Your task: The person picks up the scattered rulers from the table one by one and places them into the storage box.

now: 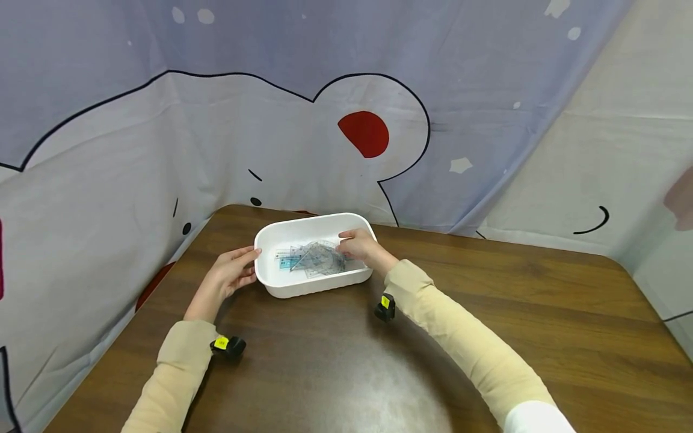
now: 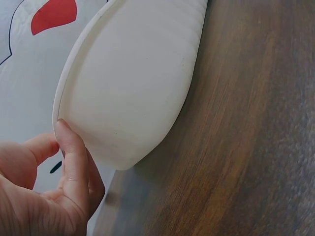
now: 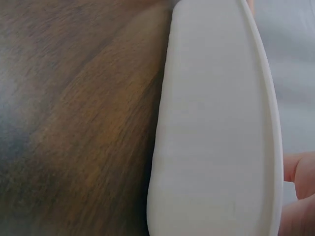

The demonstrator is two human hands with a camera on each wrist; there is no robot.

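A white plastic basket [image 1: 311,288] with rounded corners stands on the brown table, rulers inside it. My left hand [image 1: 230,270] holds the rim at its left end; in the left wrist view the thumb and a fingertip meet that rim [image 2: 63,91]. Over the basket's right end reaches my right hand [image 1: 360,246], its thumb and forefinger spread apart and the fingertips right at the clear plastic pieces. These look like transparent set squares or protractors [image 1: 325,258] piled over a bluish ruler [image 1: 285,263]. In the right wrist view the basket wall [image 3: 216,118] hides most of that hand.
The wood-grain table [image 1: 335,361] extends to both sides and toward me. Right behind its far edge hangs a printed cloth [image 1: 243,132]. Each wrist wears a small black camera, one at the left sleeve [image 1: 230,347] and one at the right [image 1: 385,310].
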